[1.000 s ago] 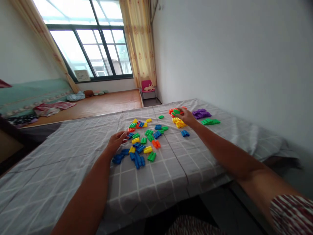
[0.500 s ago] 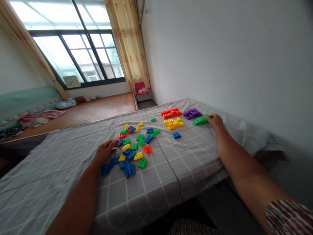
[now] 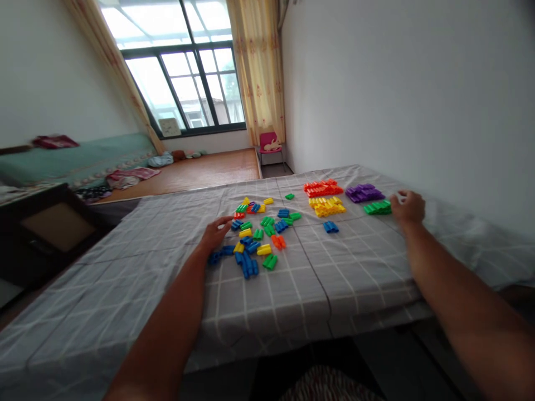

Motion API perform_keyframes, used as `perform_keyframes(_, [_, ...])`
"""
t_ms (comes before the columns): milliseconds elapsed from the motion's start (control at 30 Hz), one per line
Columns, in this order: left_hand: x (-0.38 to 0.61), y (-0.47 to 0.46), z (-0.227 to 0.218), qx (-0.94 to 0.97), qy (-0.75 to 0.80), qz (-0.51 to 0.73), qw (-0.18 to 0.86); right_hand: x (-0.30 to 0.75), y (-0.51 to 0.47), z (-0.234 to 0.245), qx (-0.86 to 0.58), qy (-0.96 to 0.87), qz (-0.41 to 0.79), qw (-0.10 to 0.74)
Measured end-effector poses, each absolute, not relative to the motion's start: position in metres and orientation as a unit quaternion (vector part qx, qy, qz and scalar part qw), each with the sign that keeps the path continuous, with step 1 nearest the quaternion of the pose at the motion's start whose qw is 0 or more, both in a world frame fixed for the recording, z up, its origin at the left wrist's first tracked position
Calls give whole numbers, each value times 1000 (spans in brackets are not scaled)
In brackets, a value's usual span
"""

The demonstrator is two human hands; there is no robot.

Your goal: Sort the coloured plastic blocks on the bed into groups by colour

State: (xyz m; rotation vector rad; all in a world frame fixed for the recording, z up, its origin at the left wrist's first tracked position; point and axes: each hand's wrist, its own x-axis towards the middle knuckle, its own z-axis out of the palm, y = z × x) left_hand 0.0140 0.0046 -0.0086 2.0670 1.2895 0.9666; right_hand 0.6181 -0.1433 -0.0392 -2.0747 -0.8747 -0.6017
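Small plastic double-tube building pieces lie on a grey checked cloth. My left hand rests on the cloth at the left of a loose mixed pile, fingers stretched out near a blue piece and a red piece. My right hand is at the right end of a green row, its fingers loosely bent and apart, with no piece visible in them. Behind the green row lies a purple group. Left of it are an orange-red group and a yellow group.
A lone blue piece lies in front of the yellow group, and a lone green piece farther back. A white wall borders the right side. A dark cabinet stands at the left, and a pink chair behind the table.
The view has turned left. My right hand has let go of a green piece at the green row and drawn slightly back. My left hand stays beside the loose pile.
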Motion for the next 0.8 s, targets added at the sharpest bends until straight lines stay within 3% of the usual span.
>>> perform_keyframes(133, [15, 3, -12, 821, 413, 308, 248, 615, -138, -41, -791, -357, -267, 419])
perform_keyframes(333, [17, 11, -21, 872, 379, 266, 157, 561, -126, -15, -690, -518, -335, 379])
perform_keyframes(567, [17, 11, -24, 879, 380, 262, 123, 388, -80, 6, -479, -830, -146, 246])
perform_keyframes(800, [12, 10, -22, 858, 406, 281, 140, 294, -23, 3, -458, -880, -53, 113])
